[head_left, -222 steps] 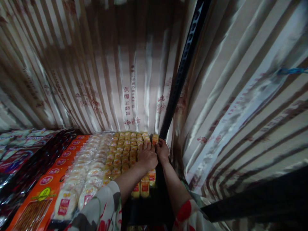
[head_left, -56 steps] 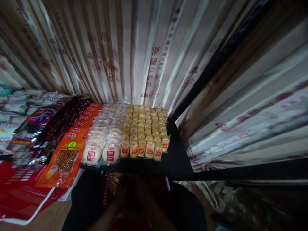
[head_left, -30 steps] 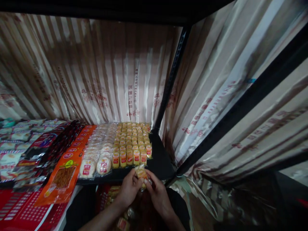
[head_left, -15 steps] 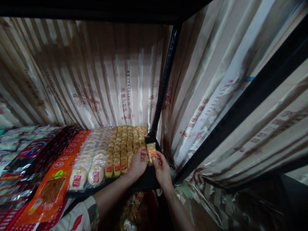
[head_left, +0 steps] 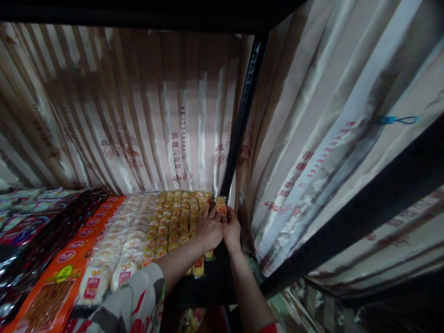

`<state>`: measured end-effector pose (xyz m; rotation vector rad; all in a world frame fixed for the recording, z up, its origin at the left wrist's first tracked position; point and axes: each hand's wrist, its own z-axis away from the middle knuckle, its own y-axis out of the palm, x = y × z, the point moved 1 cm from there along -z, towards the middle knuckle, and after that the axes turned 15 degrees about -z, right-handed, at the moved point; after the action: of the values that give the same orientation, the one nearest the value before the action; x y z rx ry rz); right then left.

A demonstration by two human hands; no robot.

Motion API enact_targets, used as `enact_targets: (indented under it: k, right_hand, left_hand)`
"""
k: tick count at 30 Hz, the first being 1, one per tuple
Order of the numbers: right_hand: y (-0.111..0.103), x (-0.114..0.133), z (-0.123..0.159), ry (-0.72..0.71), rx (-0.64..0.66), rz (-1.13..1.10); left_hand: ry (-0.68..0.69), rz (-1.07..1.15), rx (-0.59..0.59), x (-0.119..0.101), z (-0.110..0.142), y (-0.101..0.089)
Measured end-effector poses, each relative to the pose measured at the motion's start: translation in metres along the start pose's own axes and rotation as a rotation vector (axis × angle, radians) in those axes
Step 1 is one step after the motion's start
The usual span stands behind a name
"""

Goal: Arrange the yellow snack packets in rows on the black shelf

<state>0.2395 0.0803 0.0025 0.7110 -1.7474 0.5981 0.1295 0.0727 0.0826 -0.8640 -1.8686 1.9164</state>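
Note:
A small yellow-and-red wrapped snack packet (head_left: 221, 204) stands upright at the back right corner of the shelf, by the black post. My right hand (head_left: 231, 231) pinches it from the right and below. Stretched out beside it, the fingers of my left hand (head_left: 210, 230) touch its lower left edge and reach over the nearest row. To the left, rows of matching yellow snack packets (head_left: 173, 217) stand close together on the black shelf (head_left: 208, 289). My left forearm hides part of the front rows.
Left of the yellow rows lie round white wrapped cakes (head_left: 93, 283), orange snack bags (head_left: 57, 289) and dark glossy packages (head_left: 45, 249). A black upright post (head_left: 243, 111) and a slanting black bar (head_left: 347, 208) border the corner. A printed pale curtain (head_left: 156, 115) hangs behind.
Both hands have moved further back on the shelf with the packet, towards the post. My left fingers have straightened out. The view has shifted closer to the shelf.

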Motion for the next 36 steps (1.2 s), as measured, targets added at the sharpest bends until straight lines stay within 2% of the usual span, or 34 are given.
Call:
enact_targets:
  k: [3,7,14,19,24,27,36]
  right_hand:
    - [0.007,-0.013,-0.010,-0.033,-0.001,0.033]
    - [0.014,-0.029,-0.019,-0.011,0.012,0.107]
    - [0.028,-0.057,-0.031,0.029,0.065,0.078]
    - [0.034,-0.055,-0.029,0.037,0.102,0.091]
    - [0.035,-0.054,-0.031,-0.050,0.111,0.301]
    - [0.037,-0.056,-0.035,-0.085,0.094,0.305]
    - [0.041,-0.058,-0.037,-0.074,0.169,0.243]
  left_hand:
    - [-0.007,-0.030,0.019,0.005,-0.010,0.005]
    - [0.007,-0.063,-0.021,0.012,-0.020,0.011]
    - [0.001,-0.093,-0.032,0.022,-0.031,0.023]
    - [-0.022,-0.112,-0.051,0.030,-0.034,0.034]
    - [-0.040,-0.110,-0.050,0.036,-0.037,0.042]
    - [-0.038,-0.098,-0.055,0.036,-0.038,0.041]
    - [-0.031,-0.066,-0.023,0.031,-0.034,0.033]
